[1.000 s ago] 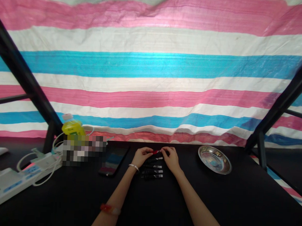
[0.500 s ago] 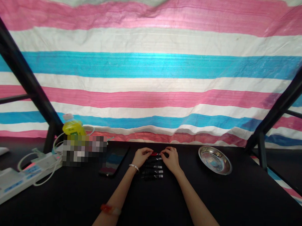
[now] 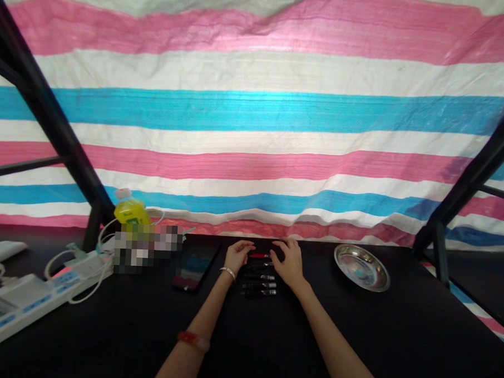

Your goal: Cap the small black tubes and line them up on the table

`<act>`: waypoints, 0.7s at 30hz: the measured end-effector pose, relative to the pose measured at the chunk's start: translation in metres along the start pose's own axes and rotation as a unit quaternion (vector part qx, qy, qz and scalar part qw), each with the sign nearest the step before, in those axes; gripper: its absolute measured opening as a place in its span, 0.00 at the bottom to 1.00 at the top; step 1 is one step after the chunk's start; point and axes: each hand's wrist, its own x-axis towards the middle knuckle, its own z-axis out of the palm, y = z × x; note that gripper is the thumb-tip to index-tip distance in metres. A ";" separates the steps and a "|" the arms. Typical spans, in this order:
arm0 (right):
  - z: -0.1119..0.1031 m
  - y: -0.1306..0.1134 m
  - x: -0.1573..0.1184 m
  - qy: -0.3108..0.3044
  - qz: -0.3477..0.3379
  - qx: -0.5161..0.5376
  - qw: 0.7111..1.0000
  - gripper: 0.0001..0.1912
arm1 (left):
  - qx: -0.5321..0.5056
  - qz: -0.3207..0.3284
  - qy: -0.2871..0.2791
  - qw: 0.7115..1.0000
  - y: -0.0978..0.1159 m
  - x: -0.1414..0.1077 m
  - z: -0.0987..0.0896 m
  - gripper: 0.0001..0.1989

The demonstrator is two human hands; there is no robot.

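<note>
A slim red pen-like item (image 3: 259, 256) lies crosswise on the black table, at the far end of a column of several similar black items (image 3: 261, 285) with clear or silvery right ends. My left hand (image 3: 236, 256) is at the left end of the red item, thumb and fingers apart, holding nothing. At its right end is my right hand (image 3: 288, 263), fingers curved and spread, also with nothing in them. The right thumb is close to the second item in the column; whether it touches cannot be made out. The items are too small to tell their exact kind.
A shiny metal dish (image 3: 362, 267) stands to the right. On the left are a dark phone or tablet (image 3: 194, 269), a white power strip (image 3: 33, 307) with cables, and a yellow bottle (image 3: 132, 213). Striped sheeting (image 3: 255, 111) hangs behind, between black frame legs (image 3: 63, 119).
Both hands have let go of the red item and their fingers have opened a little away from its ends. The whole view has shifted slightly, with things appearing further right.
</note>
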 end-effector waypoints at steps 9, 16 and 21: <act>-0.041 -0.142 -0.020 -0.329 -0.295 0.068 0.895 0.40 | -0.014 -0.012 0.002 1.000 -0.002 0.003 0.000 0.09; -0.024 -0.164 -0.058 -0.365 -0.370 0.015 0.854 0.20 | -0.002 -0.018 -0.003 1.000 -0.001 0.002 0.003 0.09; -0.017 -0.155 -0.051 -0.334 -0.376 -0.004 0.864 0.17 | -0.001 -0.021 -0.013 1.000 0.002 0.001 0.002 0.09</act>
